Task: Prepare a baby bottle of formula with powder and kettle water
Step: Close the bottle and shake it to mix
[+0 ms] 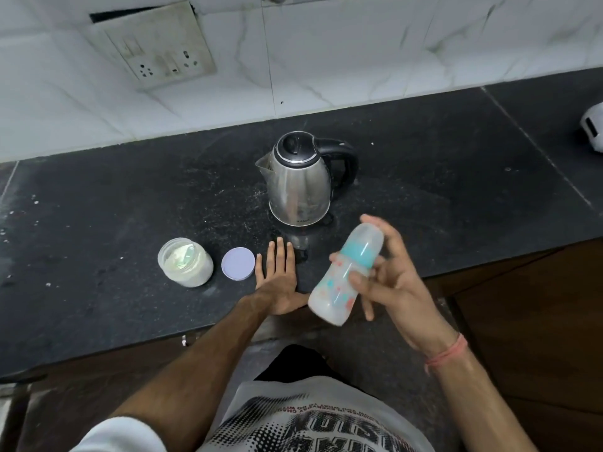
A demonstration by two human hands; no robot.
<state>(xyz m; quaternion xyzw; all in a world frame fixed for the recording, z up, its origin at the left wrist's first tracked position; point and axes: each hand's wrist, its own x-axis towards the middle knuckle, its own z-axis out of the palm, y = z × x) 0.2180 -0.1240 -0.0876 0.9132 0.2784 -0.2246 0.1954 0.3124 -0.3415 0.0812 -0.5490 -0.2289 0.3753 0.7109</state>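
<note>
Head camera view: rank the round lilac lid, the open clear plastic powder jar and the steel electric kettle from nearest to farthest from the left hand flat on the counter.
1. Round lilac lid: lying flat just left of the left hand.
2. Open clear plastic powder jar: further left, beyond the lid.
3. Steel electric kettle: behind the hand, toward the wall; its distance is close to the jar's, so this order is less sure.

Dark speckled stone worktop [130, 197], dusted with pale flecks, seamed at far right. Behind, white marble-veined wall tiles [359, 60] and a grimy switch-and-socket plate [156, 47] (far left, tilted in view). Brown wooden cabinet front [538, 321] below, near right.
</note>
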